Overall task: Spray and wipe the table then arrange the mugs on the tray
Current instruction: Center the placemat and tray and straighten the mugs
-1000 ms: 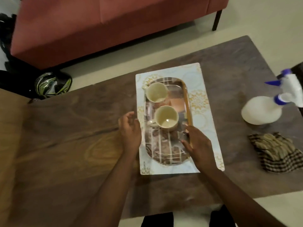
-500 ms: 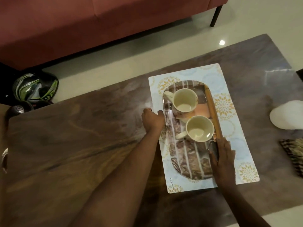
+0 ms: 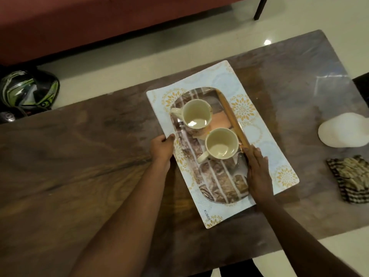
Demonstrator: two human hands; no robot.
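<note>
Head: left hand [image 3: 162,145] now grips tray [image 3: 235,80] edge.

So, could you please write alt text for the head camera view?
A left hand grips the edge of a floral tray carrying two cream mugs, and the right hand lies flat on it, on a wooden table.

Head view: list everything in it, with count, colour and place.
table: one, brown wood, middle of view
mat: one, pale blue with gold flowers, on table
tray: one, shiny oval, on mat
mugs: two, cream, upright on tray
spray bottle: one, white, table's right edge
cloth: one, brown checked, near the bottle
helmet: one, black and green, floor at left
sofa: one, red, beyond table
hands: two; left hand grips mat's left edge, right hand flat on tray's right rim
</note>
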